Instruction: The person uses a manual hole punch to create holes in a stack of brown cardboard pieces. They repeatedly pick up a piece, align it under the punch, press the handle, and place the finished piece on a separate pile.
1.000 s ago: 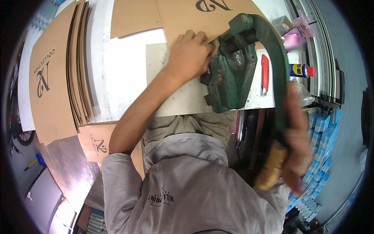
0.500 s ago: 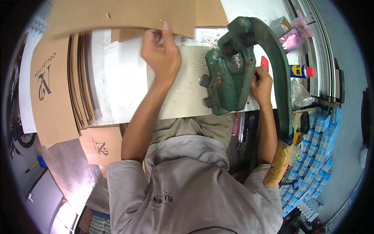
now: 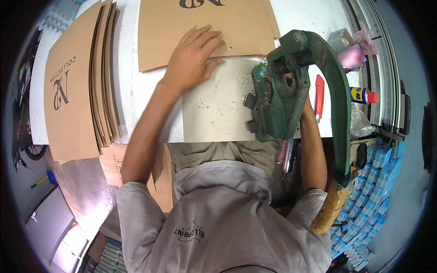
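Over the white table (image 3: 136, 91) both arms reach forward, elbows bent. The brown cardboard sheet (image 3: 241, 27) lies flat towards the far side, dark print facing up. Right of it stands the green hand press (image 3: 278, 107). The left hand (image 3: 192, 61) rests palm down across the sheet's near edge, fingers apart; the right hand (image 3: 308, 108) is mostly behind the press, so I can't tell its grip. A small pale ring (image 3: 231, 48) marks the sheet.
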The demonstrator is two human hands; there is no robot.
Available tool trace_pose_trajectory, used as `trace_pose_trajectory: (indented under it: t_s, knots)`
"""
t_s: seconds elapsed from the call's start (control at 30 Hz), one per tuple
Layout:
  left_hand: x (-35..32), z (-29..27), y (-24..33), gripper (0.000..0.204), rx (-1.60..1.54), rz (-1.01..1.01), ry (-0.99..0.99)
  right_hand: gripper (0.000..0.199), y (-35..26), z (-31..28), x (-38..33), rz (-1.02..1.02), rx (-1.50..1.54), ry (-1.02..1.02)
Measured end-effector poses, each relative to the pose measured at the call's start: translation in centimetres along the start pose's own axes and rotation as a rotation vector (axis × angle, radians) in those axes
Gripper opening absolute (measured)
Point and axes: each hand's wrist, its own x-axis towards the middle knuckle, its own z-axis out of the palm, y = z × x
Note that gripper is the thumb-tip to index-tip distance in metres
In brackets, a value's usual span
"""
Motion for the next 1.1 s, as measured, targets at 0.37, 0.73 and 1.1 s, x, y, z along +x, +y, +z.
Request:
trace_pose_trajectory:
  t_s: [0.37, 0.73, 1.1]
  knots:
    - [0.7, 2.3, -0.7, 0.023, -0.244, -0.192, -0.144, 0.036, 0.8, -0.1, 0.3, -0.105, -0.163, 0.055]
    - [1.1, 2.9, 2.2, 0.037, 0.089, -0.055, -0.124, 0.023, -2.3, -0.3, 0.8, 0.108, -0.132, 0.084]
    - [3.5, 1.7, 5.8, 0.034, -0.179, -0.206, -0.131, 0.031, -4.3, 2.4, 0.4, 0.201, 0.294, 0.372]
